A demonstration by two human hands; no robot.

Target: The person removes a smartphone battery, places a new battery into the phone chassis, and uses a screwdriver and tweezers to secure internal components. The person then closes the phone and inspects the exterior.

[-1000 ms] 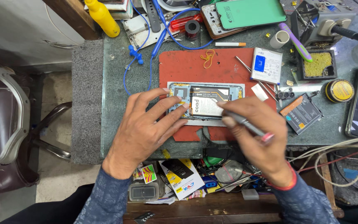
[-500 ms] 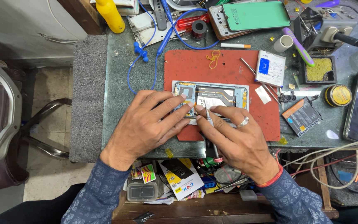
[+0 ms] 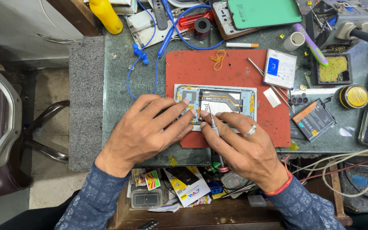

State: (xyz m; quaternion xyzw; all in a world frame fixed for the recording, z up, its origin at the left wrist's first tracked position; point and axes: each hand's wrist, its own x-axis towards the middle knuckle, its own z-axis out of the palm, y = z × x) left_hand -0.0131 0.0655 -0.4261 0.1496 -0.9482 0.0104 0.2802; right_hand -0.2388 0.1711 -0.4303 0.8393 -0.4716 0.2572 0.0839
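An opened phone [image 3: 226, 100] with its back cover off lies on a red work mat [image 3: 201, 70]. My left hand [image 3: 143, 130] rests flat on the phone's left part, fingers spread over it. My right hand [image 3: 245, 147] grips a thin screwdriver [image 3: 214, 127], whose tip touches the phone's inside near the middle. Both hands cover the phone's lower half. A ring sits on one finger of my right hand.
A white and blue phone battery [image 3: 280, 68], loose tweezers [image 3: 269, 83], a black battery [image 3: 314, 119] and a round tin [image 3: 353, 96] lie to the right. A green phone [image 3: 263, 12], a yellow bottle [image 3: 105, 16] and blue cable [image 3: 158, 42] sit at the back. A drawer of packets [image 3: 179, 191] hangs below.
My right hand has come in from the right and set the screwdriver tip onto the phone's middle. My left hand stays pressed on the phone.
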